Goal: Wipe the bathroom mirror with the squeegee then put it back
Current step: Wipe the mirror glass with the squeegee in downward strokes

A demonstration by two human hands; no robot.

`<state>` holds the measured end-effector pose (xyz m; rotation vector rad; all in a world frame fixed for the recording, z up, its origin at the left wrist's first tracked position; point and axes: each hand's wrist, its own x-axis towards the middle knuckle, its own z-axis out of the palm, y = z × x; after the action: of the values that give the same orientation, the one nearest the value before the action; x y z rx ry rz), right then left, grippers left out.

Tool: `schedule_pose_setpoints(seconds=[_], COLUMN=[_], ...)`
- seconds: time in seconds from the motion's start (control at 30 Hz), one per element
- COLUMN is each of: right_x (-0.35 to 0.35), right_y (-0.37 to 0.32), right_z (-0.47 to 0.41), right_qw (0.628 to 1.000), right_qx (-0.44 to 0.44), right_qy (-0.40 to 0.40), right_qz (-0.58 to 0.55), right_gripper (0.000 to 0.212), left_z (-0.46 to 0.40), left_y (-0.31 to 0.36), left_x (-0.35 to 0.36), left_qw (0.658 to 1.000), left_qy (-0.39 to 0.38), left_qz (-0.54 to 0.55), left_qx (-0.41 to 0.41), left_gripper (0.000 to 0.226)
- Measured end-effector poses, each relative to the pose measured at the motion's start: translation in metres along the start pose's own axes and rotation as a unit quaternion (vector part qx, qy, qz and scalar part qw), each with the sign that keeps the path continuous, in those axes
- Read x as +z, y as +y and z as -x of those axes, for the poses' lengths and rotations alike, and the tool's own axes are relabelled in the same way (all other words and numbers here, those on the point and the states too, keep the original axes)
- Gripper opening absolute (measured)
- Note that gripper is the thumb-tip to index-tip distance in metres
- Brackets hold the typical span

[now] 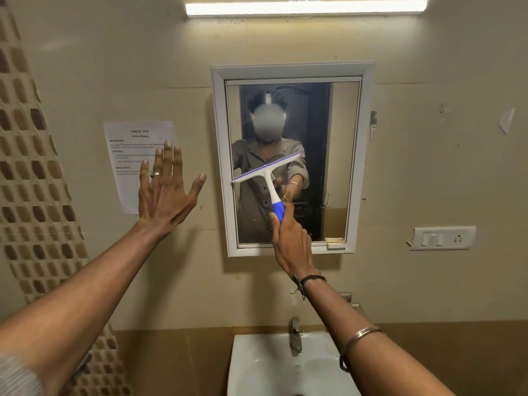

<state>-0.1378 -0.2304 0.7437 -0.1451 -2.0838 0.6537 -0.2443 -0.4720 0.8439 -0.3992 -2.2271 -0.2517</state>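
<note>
The white-framed mirror (337,167) hangs on the beige wall straight ahead. My right hand (290,241) grips the blue end of a white squeegee (267,174) by its handle. Its blade lies tilted, left end lower, against the left-middle part of the glass. My left hand (165,187) is raised to the left of the mirror with fingers spread, holding nothing, in front of a printed sheet on the wall. The mirror reflects a person in a grey shirt.
A white basin (257,364) with a metal tap (295,334) sits below the mirror. A paper notice (125,150) is taped to the wall on the left. A switch plate (443,238) is at the right, a tube light (305,8) above, mosaic tiles (31,178) at far left.
</note>
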Motion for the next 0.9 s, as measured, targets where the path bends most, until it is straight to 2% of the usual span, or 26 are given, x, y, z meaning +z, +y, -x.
schedule_pose_setpoints(seconds=[0.33,0.67,0.9], right_x=[0.024,0.026,0.017], right_y=[0.015,0.034,0.05], right_z=[0.054,0.086,0.101], right_qw=[0.998,0.995,0.993], right_qx=[0.065,0.09,0.092], right_qy=[-0.017,-0.04,-0.062], right_qz=[-0.002,0.007,0.05], right_gripper=[0.046,0.06,0.042], left_z=[0.009,0.014,0.017], left_y=[-0.018,-0.027,-0.022], left_x=[0.006,0.004,0.002], left_qw=[1.0,1.0,1.0], left_qy=[-0.017,-0.02,-0.03], left_qz=[-0.014,-0.009,-0.004], left_qx=[-0.006,-0.007,-0.003], left_gripper=[0.089,0.095,0.096])
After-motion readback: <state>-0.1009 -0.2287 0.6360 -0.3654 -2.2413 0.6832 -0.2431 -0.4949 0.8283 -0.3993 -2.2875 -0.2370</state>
